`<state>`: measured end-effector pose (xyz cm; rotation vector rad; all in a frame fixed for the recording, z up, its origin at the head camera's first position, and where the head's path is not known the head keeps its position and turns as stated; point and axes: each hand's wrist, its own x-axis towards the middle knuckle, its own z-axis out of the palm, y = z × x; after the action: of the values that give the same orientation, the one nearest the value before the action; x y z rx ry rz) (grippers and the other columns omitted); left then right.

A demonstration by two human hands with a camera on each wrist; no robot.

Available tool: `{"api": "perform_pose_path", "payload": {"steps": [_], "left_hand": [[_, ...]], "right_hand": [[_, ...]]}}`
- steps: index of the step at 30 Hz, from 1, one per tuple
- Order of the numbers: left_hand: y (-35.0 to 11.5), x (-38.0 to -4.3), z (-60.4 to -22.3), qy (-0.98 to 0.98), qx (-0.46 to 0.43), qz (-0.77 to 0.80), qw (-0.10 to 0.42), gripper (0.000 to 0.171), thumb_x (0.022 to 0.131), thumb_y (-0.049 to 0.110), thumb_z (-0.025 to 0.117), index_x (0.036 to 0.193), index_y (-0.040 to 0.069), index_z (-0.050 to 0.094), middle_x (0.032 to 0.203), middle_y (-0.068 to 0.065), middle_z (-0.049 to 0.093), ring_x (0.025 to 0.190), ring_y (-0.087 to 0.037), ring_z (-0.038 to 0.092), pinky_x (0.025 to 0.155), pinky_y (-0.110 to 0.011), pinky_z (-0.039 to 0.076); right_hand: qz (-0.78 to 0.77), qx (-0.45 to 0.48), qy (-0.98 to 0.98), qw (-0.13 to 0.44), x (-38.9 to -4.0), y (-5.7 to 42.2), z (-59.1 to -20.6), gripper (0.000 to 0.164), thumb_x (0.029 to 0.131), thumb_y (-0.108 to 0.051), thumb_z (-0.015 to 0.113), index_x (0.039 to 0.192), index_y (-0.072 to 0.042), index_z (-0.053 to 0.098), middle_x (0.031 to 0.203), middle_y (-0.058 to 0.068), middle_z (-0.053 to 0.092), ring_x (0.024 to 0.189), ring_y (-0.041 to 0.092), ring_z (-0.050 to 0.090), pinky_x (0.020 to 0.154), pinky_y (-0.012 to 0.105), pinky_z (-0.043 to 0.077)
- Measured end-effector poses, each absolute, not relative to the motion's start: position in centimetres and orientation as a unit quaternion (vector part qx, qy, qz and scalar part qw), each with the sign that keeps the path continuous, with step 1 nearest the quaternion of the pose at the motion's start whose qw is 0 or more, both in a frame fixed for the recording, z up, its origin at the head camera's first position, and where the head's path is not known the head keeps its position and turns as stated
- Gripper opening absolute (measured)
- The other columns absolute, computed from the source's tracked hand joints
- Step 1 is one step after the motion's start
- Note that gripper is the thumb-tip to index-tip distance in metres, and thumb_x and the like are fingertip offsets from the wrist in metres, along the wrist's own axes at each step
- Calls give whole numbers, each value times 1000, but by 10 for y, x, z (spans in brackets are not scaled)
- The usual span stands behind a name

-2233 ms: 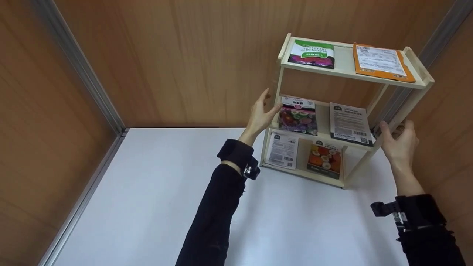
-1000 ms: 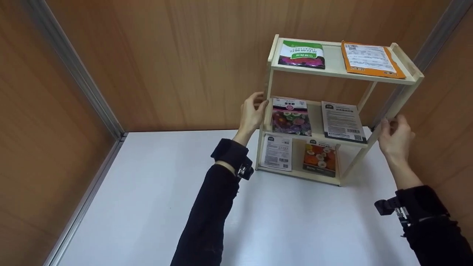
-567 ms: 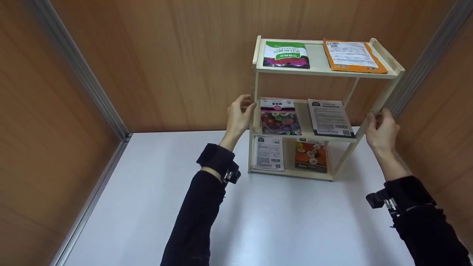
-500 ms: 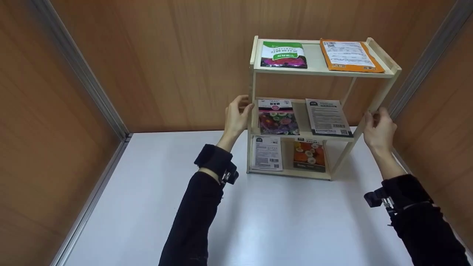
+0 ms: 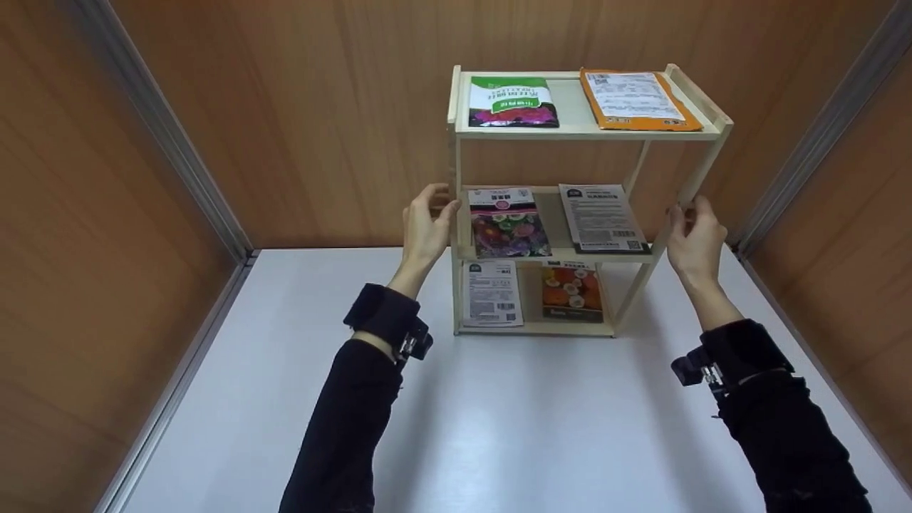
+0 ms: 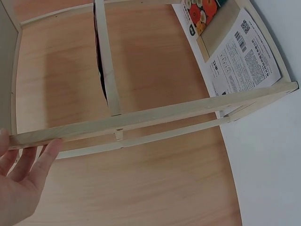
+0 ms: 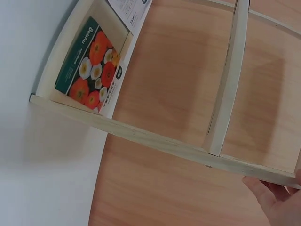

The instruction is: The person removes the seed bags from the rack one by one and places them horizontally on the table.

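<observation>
A pale wooden three-tier shelf (image 5: pixel 556 254) stands on the white table. My left hand (image 5: pixel 426 224) grips its left front post at mid height; in the left wrist view the fingers (image 6: pixel 44 160) curl round the post from below. On the opposite side my right hand (image 5: pixel 695 242) holds the right post. Two seed packets lie on each tier. On top are a green and white packet (image 5: pixel 513 103) and an orange packet (image 5: pixel 638 100). The middle tier bears a purple flower packet (image 5: pixel 507 224) and a white text packet (image 5: pixel 602 217). Below are another white packet (image 5: pixel 491 293) and an orange-flower packet (image 5: pixel 572 292).
A wood-grain panel (image 5: pixel 320 142) rises behind the table (image 5: pixel 313 299). Similar panels close in the left and right sides, with grey metal strips (image 5: pixel 178 135) at the corners. Both wrists wear black straps with small cameras.
The shelf has shifted leftward in the head view with both hands on it and turned to face more squarely forward. My left fingers, spread earlier, have closed on the post. The packets keep their places.
</observation>
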<state>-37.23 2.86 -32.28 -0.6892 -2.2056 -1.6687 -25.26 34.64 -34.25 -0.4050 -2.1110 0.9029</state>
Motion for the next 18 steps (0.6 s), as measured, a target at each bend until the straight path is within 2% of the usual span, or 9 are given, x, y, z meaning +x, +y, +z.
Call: {"api": "perform_pose_path", "payload": {"steps": [11,18], "left_hand": [[28,-371,-321,-772,-228,-573,153,25,85,5,58,107,-5,57,99,-17,62,88,-25,59,75,-31,48],[32,-370,-323,-766,-244,-573,161,23,86,4,56,107,-3,56,96,-17,62,85,-24,60,73,-32,48]], "right_hand": [[370,-151,-826,398,-257,343,-345,30,93,-10,41,118,7,45,107,24,57,97,32,56,80,45,46],[358,-144,-822,420,-257,345,-347,24,91,-4,44,111,10,48,103,28,57,93,37,57,74,45,48]]}}
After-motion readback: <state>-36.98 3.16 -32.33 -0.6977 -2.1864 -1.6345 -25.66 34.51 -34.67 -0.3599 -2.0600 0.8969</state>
